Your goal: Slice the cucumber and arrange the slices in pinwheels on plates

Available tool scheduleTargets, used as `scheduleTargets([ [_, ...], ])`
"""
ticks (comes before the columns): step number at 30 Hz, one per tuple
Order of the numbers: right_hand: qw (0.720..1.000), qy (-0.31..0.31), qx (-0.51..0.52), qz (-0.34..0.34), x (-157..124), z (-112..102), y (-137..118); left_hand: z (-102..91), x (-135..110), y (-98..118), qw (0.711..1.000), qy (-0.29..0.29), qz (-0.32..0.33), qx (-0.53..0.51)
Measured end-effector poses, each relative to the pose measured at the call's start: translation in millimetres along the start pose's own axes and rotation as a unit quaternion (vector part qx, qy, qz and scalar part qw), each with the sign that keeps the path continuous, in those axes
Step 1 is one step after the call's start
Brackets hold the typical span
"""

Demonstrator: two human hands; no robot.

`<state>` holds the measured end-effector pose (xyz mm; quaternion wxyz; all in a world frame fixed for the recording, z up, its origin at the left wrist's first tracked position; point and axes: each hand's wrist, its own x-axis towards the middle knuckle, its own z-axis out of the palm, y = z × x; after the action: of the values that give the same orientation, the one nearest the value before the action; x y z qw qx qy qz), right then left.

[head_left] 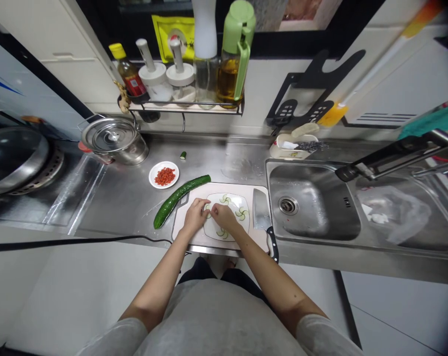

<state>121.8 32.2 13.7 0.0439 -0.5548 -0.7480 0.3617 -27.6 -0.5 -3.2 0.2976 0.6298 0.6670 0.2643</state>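
A white square plate (pixel 231 232) lies on the pale cutting board (pixel 261 240). On it, thin cucumber slices (pixel 242 213) form small curved pinwheels near the top, right and bottom edges. At the plate's left side, my left hand (pixel 196 216) has its thumb and fingers closed at a cucumber slice (pixel 208 208). My right hand (pixel 224 217) pinches at the same spot from the other side, its fingertips partly hiding the slices. A whole cucumber (pixel 181 197) rests across the board's upper left corner. The knife (pixel 261 210) lies flat at the board's right edge, black handle (pixel 272 243) toward me.
Behind the cucumber are a small plate of red berries (pixel 164 176) and a cucumber end (pixel 183 155). A lidded steel pot (pixel 114 141) stands back left, a wok (pixel 14 158) far left. To the right is the sink (pixel 313 202). Above hangs a rack (pixel 187 106) of bottles and jars.
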Motion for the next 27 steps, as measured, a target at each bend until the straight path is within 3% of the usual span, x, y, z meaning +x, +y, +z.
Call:
scheduleTargets([
  [14,0.997,-0.013,-0.004,0.08,-10.1,10.1,-7.8,-1.0,0.0,0.6,1.0,0.008,-0.023,0.007],
  [27,0.997,-0.018,0.017,0.079,-5.3,4.2,-6.1,-1.3,2.4,1.2,0.999,0.013,-0.028,0.011],
])
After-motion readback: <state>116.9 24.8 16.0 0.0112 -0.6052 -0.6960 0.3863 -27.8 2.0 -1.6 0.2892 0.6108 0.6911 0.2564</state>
